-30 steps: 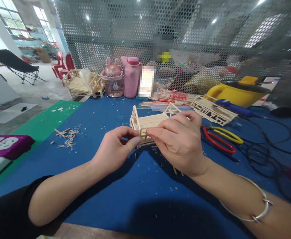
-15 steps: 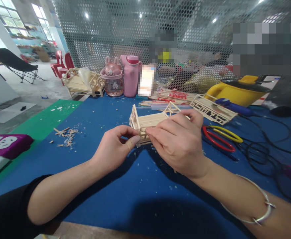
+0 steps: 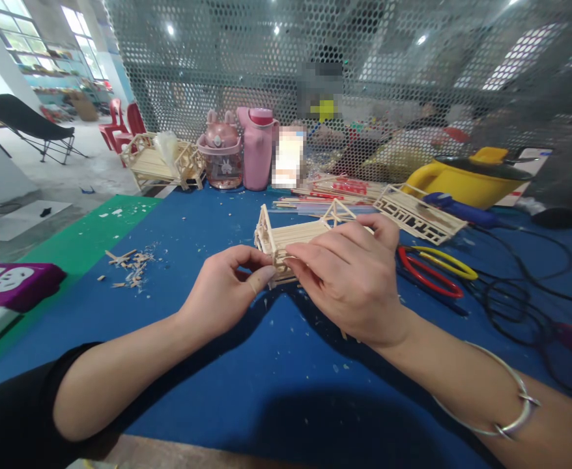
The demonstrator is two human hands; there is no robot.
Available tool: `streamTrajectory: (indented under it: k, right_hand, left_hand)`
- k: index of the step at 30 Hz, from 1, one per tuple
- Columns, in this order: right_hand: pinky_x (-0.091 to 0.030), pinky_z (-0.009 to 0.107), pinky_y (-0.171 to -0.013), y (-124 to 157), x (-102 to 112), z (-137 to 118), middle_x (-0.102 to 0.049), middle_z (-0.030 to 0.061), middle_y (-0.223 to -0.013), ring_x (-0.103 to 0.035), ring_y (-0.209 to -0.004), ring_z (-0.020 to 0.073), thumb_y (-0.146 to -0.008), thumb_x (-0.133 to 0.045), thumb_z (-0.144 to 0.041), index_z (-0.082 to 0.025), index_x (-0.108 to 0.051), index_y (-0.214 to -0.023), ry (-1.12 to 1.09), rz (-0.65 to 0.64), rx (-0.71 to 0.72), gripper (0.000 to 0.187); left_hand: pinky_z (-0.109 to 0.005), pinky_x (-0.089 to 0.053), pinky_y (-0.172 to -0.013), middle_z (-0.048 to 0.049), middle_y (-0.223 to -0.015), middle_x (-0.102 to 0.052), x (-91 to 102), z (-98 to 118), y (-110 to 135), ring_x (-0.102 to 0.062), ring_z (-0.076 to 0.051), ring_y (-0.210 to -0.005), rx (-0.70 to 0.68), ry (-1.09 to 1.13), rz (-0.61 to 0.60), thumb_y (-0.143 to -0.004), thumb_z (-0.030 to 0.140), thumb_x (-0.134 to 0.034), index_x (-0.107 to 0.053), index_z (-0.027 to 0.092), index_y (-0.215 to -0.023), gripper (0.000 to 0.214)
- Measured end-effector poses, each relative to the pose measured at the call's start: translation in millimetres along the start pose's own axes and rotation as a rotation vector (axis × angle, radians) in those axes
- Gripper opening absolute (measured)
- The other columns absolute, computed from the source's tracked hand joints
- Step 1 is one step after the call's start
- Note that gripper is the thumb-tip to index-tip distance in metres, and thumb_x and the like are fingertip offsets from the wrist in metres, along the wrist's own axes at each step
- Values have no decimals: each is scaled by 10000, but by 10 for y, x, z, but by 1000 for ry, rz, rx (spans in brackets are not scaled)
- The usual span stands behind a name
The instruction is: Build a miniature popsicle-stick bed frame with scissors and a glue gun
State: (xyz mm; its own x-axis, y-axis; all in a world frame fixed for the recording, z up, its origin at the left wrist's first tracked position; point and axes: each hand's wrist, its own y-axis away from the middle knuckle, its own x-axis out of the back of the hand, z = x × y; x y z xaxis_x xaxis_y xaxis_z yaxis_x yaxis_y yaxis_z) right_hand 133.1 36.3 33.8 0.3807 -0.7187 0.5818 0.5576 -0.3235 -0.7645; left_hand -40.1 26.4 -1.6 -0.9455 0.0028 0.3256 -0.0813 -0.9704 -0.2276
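Note:
A small model bed built from thin wooden sticks point(image 3: 298, 234) stands on the blue tabletop, with raised frames at both ends. My left hand point(image 3: 232, 280) pinches its near left corner post between thumb and forefinger. My right hand point(image 3: 352, 280) is closed at the model's near side, thumb and forefinger pressed together; whatever small piece may be between them is too small to make out. The back of this hand hides the model's right part.
Wood scraps point(image 3: 132, 266) lie to the left. On the right are red-handled pliers point(image 3: 430, 273), a blue glue gun point(image 3: 455, 207), black cables and a stick panel point(image 3: 413, 218). Behind stand a pink thermos point(image 3: 258, 150), a bunny jar point(image 3: 224, 159), a yellow pot point(image 3: 466, 179) and another stick model point(image 3: 152, 163).
My right hand's fingers have shifted very slightly at the model's near side. The left hand and the model keep their places.

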Motion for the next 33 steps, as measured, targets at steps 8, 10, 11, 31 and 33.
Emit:
streamTrajectory:
  k: [8,10,11,31,33]
  right_hand:
    - [-278,386,-867,18,-9,2,-605,-22,-631,-495,-696,137,-840,-534,-217,-214,-663,-746,4,-1,5,159]
    - [-279,383,-868,18,-9,3,-602,-25,-621,-493,-689,134,-838,-539,-213,-214,-663,-738,8,5,7,159]
    - [-280,382,-867,19,-9,3,-602,-26,-617,-492,-685,133,-836,-543,-209,-214,-664,-737,9,11,10,157]
    - [-292,385,-878,48,-14,25,-638,-37,-669,-525,-711,137,-828,-561,-206,-223,-641,-776,-10,29,12,96]
    - [-304,388,-876,47,9,32,-646,-33,-688,-540,-724,145,-818,-553,-206,-224,-630,-818,-15,33,-1,79]
  left_hand:
    - [-213,-452,-589,-8,-769,-661,-5,-5,7,-578,-108,-650,0,-12,1,-762,301,-608,-646,156,-812,158]
    - [-212,-451,-589,-6,-768,-661,-4,3,7,-577,-106,-648,0,-17,4,-761,301,-609,-647,157,-811,157]
    - [-210,-451,-589,-5,-767,-661,-3,8,6,-576,-105,-647,2,-18,4,-761,301,-609,-647,157,-811,157]
    - [-213,-447,-585,1,-765,-656,3,2,5,-572,-100,-637,14,-10,5,-758,310,-615,-643,164,-808,156]
    - [-216,-444,-574,-3,-764,-654,1,1,7,-570,-102,-627,23,-4,0,-758,318,-614,-642,163,-814,167]
